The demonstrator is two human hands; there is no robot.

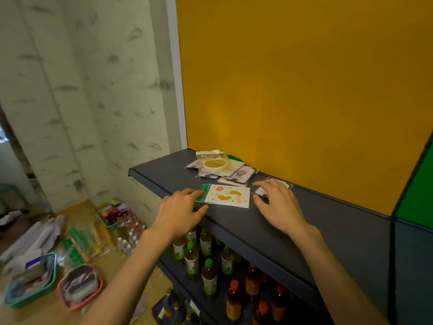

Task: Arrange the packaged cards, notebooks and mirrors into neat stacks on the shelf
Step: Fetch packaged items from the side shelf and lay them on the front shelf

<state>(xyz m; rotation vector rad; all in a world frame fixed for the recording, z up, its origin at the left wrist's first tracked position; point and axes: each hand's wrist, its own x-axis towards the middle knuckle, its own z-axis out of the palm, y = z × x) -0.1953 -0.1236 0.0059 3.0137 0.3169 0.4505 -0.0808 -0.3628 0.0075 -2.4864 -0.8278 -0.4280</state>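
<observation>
Flat cream card pack in clear film (226, 196), green header at its left end, lying on the dark grey metal shelf (293, 221), just in front of the untidy heap of wrapped cards and round mirrors (220, 168). Probably light, thin, slightly flexible; film likely slippery (judged from sheen). Best gripped at opposite short edges. Left hand (181, 211) spread, fingertips touching the header. Right hand (278, 202) spread, hovering beside the pack, empty.

Light: dim, warm, greenish cast | Glow: soft bright patch on yellow panel (293, 90) above shelf (293, 226) | Shadows: faint, diffuse | Blur: floor (70, 231) clutter at left soft, smeared | Distortion: wide-angle bowing at edges
</observation>
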